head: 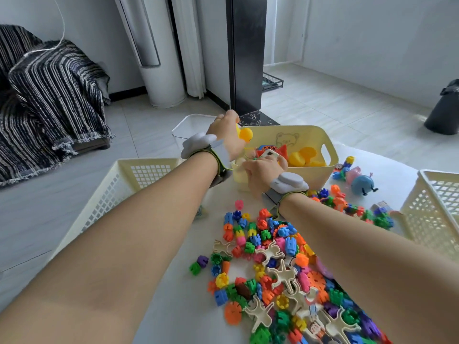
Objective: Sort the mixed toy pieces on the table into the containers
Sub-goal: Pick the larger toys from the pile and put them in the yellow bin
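My left hand (227, 131) grips a yellow rubber duck (245, 135) above the far-left rim of the yellow bin (310, 137). My right hand (264, 170) reaches over the bin's near wall and pinches a small white piece with a dark mark (269, 153). More yellow ducks (301, 156) and an orange piece lie inside the bin. A heap of colourful interlocking blocks (285, 269) with cream animal-shaped pieces (283, 271) covers the white table under my right forearm.
A cream lattice basket (119, 184) stands at the table's left, another lattice basket (437, 202) at the right edge. A clear tub (191, 125) sits behind the bin. A blue toy figure (363, 183) lies right of the bin.
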A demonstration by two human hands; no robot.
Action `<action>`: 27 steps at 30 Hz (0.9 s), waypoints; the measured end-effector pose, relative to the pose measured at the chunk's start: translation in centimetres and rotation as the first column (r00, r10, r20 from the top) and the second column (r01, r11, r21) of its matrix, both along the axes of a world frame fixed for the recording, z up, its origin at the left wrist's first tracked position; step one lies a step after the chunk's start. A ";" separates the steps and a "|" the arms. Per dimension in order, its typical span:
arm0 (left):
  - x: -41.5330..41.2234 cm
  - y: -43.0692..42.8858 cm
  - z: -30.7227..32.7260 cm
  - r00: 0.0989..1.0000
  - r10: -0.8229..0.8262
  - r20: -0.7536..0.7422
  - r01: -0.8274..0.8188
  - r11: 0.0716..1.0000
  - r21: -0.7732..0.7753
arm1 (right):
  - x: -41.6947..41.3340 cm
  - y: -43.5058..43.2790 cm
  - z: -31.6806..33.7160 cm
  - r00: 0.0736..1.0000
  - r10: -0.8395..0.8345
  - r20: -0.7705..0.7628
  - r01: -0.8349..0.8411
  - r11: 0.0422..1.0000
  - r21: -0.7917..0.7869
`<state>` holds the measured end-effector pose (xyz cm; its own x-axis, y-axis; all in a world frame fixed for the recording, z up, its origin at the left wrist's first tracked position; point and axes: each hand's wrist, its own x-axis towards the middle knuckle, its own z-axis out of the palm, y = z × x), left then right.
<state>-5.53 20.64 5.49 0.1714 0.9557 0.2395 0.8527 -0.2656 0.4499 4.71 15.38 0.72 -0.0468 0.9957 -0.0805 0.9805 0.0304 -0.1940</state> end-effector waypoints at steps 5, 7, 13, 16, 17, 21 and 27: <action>0.7 -0.8 -1.0 0.998 -0.027 -0.050 0.023 0.997 -0.073 | 0.3 0.3 -0.8 0.999 -0.002 -0.043 0.004 0.999 0.054; 0.7 -1.0 -1.7 0.995 -0.027 -0.093 0.017 0.994 -0.110 | 1.2 0.2 -0.9 0.998 -0.006 -0.057 0.014 0.989 0.147; 2.4 -2.2 -2.6 0.996 -0.050 -0.080 0.043 0.995 -0.088 | 5.5 -2.1 -1.0 0.982 -0.104 -0.156 0.148 0.940 0.307; 4.1 -3.1 -2.6 0.995 -0.087 -0.051 0.085 0.996 -0.039 | 7.0 -3.8 -1.5 0.974 -0.157 -0.162 0.203 0.923 0.328; 4.8 -3.5 -2.7 0.994 -0.104 -0.039 0.103 0.994 -0.030 | 7.5 -4.2 -1.6 0.972 -0.177 -0.156 0.220 0.919 0.327; 7.5 -5.3 -3.2 0.985 -0.174 0.000 0.174 0.985 0.012 | 9.3 -5.2 -2.0 0.967 -0.212 -0.138 0.247 0.912 0.327; 10.9 -7.5 -3.9 0.978 -0.209 0.019 0.209 0.978 0.014 | 11.7 -6.6 -2.2 0.944 -0.285 -0.165 0.327 0.868 0.373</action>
<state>5.36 13.13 1.63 0.3622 0.8962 0.2562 0.7685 -0.4426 0.4621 16.45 8.75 -1.46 0.2787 0.9105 0.3054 0.9287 -0.1745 -0.3273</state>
